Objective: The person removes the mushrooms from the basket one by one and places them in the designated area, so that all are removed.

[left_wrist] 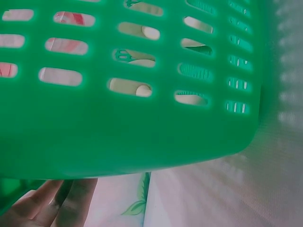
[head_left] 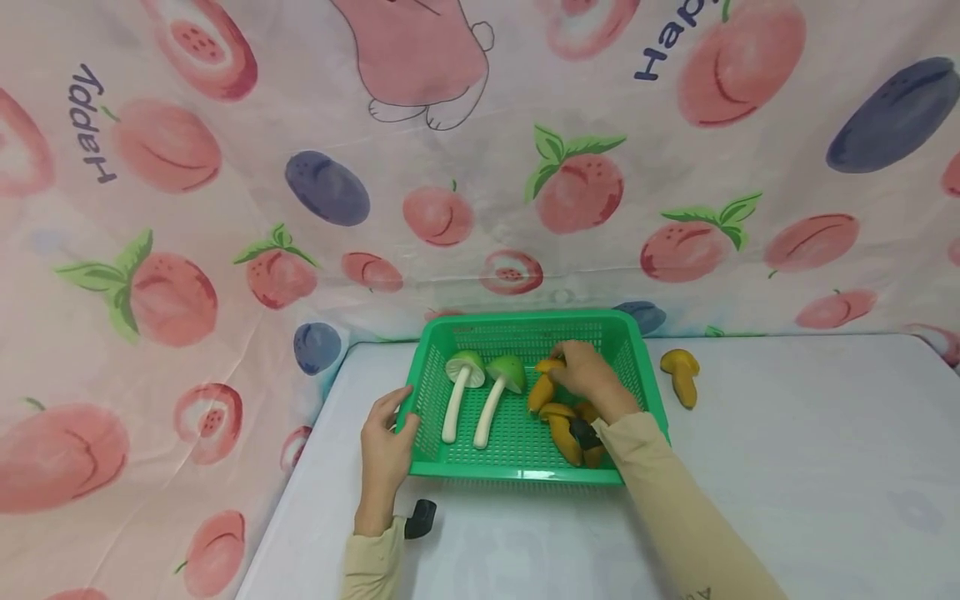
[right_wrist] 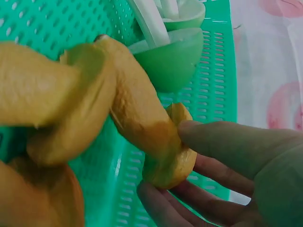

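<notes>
Basket comes first, with yellow mushrooms at its near right. My left hand touches the left rim; I cannot tell whether its fingers curl round it. Farther in, my right hand pinches one yellow mushroom by the cap; I'd hold it lightly, clear of the green-capped mushrooms. Only the right wrist view shows thumb and fingers on opposite sides; only the head view shows the loose mushroom, far right on the table.

The fruit cloth says "Happy" at left and a cut-off "Hap" up top. The sleeve mark is unclear.
</notes>
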Tool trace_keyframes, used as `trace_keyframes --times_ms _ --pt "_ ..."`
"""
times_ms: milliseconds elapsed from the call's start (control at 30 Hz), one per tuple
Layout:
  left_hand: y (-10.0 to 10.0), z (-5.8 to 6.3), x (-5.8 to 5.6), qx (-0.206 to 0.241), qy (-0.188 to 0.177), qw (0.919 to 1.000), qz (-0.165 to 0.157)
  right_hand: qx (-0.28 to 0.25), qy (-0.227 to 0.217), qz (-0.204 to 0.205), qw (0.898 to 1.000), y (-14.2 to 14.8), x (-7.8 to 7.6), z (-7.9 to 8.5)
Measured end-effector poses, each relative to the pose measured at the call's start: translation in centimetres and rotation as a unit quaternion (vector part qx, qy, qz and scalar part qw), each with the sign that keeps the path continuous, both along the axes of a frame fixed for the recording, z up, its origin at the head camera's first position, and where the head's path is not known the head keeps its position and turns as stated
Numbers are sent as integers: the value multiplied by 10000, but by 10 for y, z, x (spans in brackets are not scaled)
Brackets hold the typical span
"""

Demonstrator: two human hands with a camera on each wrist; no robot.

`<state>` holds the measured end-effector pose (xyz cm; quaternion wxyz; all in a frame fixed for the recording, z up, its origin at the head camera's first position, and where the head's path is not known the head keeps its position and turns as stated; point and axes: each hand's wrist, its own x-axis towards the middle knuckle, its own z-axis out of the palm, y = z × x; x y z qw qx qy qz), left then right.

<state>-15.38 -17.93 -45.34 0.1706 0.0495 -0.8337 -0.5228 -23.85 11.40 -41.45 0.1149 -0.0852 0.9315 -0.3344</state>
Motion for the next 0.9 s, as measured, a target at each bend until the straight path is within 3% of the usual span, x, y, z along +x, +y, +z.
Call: trace_keyframes --times_ms 900 --pt "0 0 0 6 -3 10000 -37 -369 1110 106 9931 39 26 17"
